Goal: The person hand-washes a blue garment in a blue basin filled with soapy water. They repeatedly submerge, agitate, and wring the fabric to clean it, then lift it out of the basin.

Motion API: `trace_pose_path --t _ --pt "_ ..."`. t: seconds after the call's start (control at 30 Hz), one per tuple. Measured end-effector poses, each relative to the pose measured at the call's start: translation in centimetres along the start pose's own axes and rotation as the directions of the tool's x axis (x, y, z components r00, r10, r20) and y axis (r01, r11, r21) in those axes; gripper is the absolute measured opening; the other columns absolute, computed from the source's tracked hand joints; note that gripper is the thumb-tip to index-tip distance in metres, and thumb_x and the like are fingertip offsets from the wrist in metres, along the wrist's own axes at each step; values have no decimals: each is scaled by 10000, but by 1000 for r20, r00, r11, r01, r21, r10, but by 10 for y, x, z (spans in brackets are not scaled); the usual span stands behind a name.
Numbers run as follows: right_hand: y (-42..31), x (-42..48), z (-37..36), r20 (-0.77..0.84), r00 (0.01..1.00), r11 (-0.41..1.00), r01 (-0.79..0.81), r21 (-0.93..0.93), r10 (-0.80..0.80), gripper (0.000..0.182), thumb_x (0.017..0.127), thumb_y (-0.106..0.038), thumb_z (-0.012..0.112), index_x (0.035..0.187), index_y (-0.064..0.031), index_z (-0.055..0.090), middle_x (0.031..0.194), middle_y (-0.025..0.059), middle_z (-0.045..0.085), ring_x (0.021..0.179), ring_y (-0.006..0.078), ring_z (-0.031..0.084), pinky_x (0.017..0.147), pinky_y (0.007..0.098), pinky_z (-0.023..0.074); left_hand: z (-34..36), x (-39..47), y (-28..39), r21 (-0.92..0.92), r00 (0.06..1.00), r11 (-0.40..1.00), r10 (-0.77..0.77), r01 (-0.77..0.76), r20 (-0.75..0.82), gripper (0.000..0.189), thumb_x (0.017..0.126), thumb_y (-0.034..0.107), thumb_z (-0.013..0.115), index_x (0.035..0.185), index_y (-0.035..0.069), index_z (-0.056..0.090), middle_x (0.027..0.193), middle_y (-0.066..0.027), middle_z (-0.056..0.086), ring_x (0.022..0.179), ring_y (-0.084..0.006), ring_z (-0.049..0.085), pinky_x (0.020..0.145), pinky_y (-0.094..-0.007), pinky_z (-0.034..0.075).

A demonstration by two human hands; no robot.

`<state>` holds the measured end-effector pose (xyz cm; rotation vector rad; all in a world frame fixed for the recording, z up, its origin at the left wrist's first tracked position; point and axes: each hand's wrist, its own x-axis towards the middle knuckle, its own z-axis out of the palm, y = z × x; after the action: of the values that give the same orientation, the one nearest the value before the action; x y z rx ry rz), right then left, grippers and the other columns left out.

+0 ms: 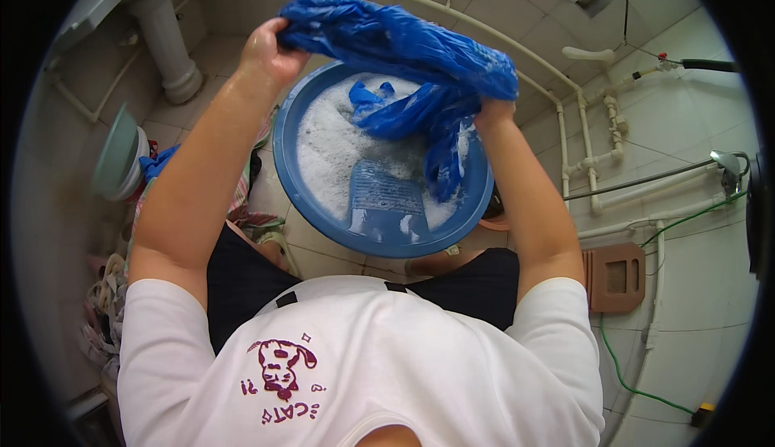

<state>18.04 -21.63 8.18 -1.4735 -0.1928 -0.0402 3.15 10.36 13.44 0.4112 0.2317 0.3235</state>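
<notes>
A wet blue cloth garment (393,35) is stretched between my two hands above a round blue plastic washtub (283,162). At its left end, my left hand (270,53) grips the fabric, thumb and fingers closed on it. My right hand (495,113) holds the other end, its fingers mostly hidden by the cloth. The garment's lower part hangs down into the tub, touching the white suds (327,144). A ribbed blue washboard (387,190) slopes into the foamy water on the side of the tub nearest me.
At left stand a pale green basin (115,150), a white basin (134,168) and a pedestal sink's column (166,41). Striped cloth (248,205) lies beside the tub. On the right wall are white pipes (584,138), a shower hose (642,178) and a brown plastic washboard (616,279).
</notes>
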Motion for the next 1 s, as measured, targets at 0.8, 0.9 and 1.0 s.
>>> trace_pose_path --t 0.8,0.9,1.0 --pt "20 -117 35 314 919 579 394 -714 -239 849 679 -370 682 1356 -100 248 1361 218 273 1264 354 271 1025 426 251 28 -10 -117 149 967 962 -243 229 79 393 798 263 591 1117 45 521 1103 -110 570 1022 -288 531 956 -445 362" --pt "71 -134 55 93 986 458 148 -877 -139 843 721 -462 628 1373 -121 216 1402 180 213 1303 343 193 1054 447 180 41 -13 -116 23 936 956 -292 294 197 369 783 295 610 1048 39 577 1079 -118 593 1013 -280 549 958 -433 370" --pt "84 -92 81 228 929 100 267 -958 -291 784 771 -505 551 1364 -118 214 1385 150 241 1285 326 210 1049 450 176 64 -39 -131 5 937 969 -241 247 252 370 796 348 587 1033 65 590 1055 -101 605 1009 -268 552 959 -427 373"
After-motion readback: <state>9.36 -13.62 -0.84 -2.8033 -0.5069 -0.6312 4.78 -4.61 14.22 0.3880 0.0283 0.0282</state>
